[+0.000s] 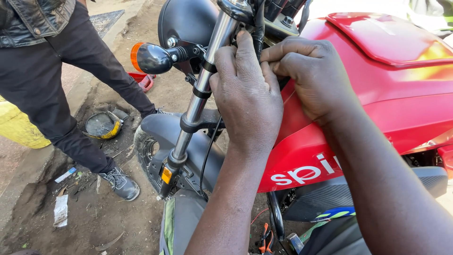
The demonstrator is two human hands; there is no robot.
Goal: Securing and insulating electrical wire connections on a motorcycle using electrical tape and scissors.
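We see 2 hands pressed together at the steering head of a red motorcycle [377,94]. The left hand [245,94] lies back up, its fingers together and reaching up beside the chrome fork tube [198,94], the fingertips near the black cables [258,33] under the handlebar. The right hand [311,75] sits just beside it, touching it, its fingers curled and tucked in at the gap between fork and red fairing; we cannot tell what they pinch, since the left hand hides the tips. The orange turn signal [148,57] sticks out left of the fork, below the black headlight shell [184,21]. Another person in dark trousers [56,85] stands on the dirt beside the grey front mudguard [163,127].
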